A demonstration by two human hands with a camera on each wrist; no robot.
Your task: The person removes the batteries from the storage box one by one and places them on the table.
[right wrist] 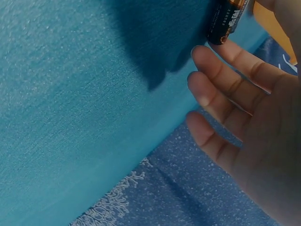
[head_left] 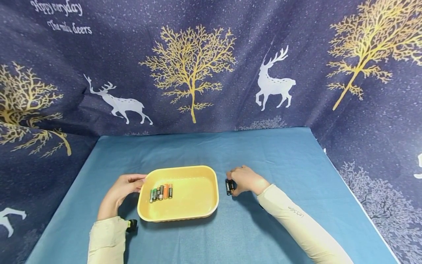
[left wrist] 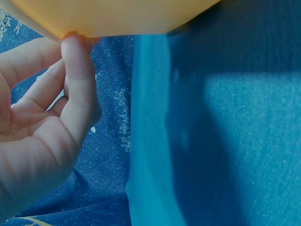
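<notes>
My left hand [head_left: 124,190] pinches the left rim of a yellow plastic tub [head_left: 194,216]; in the left wrist view the thumb [left wrist: 77,61] lies against the tub's edge. Several batteries [head_left: 160,192], green, black and orange, lie side by side in a row at the left of the tub's floor. To the right of the tub, my right hand [head_left: 246,180] holds two black batteries [head_left: 228,187] between thumb and index finger, close over the cloth. One dark battery [right wrist: 221,23] with pale lettering shows at the fingertips in the right wrist view, while the other fingers are spread apart.
A blue cloth [head_left: 263,154] covers the table. Behind and around it hangs a dark blue curtain [head_left: 230,110] printed with deer and golden trees. A small black device [head_left: 132,225] is on the left wrist, beside the tub's lower left corner.
</notes>
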